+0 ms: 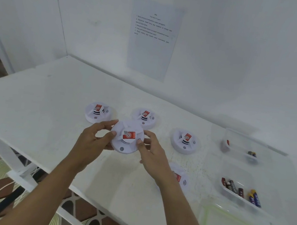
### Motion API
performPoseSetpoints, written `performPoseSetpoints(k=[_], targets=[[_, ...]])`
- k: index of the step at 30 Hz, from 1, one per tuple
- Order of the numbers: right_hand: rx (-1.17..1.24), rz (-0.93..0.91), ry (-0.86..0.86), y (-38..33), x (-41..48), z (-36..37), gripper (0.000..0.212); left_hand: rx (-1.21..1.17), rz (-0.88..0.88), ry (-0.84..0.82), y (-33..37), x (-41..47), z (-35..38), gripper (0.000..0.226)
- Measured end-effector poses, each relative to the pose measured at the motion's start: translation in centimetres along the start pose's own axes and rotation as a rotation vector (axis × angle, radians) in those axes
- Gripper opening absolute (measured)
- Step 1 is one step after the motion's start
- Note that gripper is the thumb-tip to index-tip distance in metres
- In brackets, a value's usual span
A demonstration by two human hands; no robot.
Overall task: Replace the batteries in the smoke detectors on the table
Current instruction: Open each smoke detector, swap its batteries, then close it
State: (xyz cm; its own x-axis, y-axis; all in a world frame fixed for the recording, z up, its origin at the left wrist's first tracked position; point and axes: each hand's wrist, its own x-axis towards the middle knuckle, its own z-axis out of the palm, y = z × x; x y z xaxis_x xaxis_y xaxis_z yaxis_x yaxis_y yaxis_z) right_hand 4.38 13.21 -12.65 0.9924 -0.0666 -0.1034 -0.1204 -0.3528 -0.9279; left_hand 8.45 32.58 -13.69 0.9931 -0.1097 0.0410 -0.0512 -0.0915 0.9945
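fifth detector [180, 178] — half hidden, right hand [152, 152]

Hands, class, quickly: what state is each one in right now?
Left hand: holds the smoke detector by its left edge.
Right hand: holds the same smoke detector by its right edge.

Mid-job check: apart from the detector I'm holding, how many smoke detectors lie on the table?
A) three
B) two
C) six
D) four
D: far-left detector, far-middle detector, right detector and near detector, half hidden under the right forearm, lie around the held detector.
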Motion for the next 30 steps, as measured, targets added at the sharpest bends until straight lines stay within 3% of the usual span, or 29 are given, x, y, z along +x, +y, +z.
performPoseSetpoints(k=[4,7,18,21,24,30], targets=[[-0.074,0.077,-0.045,0.4,0.9,0.9,0.031,0.102,-0.062,0.036,-1.7,0.6,0.3,0.031],[-0.142,0.137,-0.100,0.5,1.6,1.6,0.032,0.348,-0.039,0.081,-3.0,1.4,0.7,0.034],[-0.327,0.173,-0.112,1.9,4.6,2.7,0.012,0.843,-0.025,0.028,-5.2,3.3,-0.3,0.039],[-0.299,0.133,-0.059,1.4,5.1,2.3,0.045,0.959,0.091,0.067,-5.6,4.0,-1.9,0.056],[-0.302,0.050,0.049,0.5,6.2,2.4,0.047,1.105,0.161,0.022,-6.9,4.6,-3.3,0.061],[-0.376,-0.009,0.212,-0.1,10.7,3.0,0.051,1.170,0.218,-0.022,-7.7,4.6,-3.8,0.051]])
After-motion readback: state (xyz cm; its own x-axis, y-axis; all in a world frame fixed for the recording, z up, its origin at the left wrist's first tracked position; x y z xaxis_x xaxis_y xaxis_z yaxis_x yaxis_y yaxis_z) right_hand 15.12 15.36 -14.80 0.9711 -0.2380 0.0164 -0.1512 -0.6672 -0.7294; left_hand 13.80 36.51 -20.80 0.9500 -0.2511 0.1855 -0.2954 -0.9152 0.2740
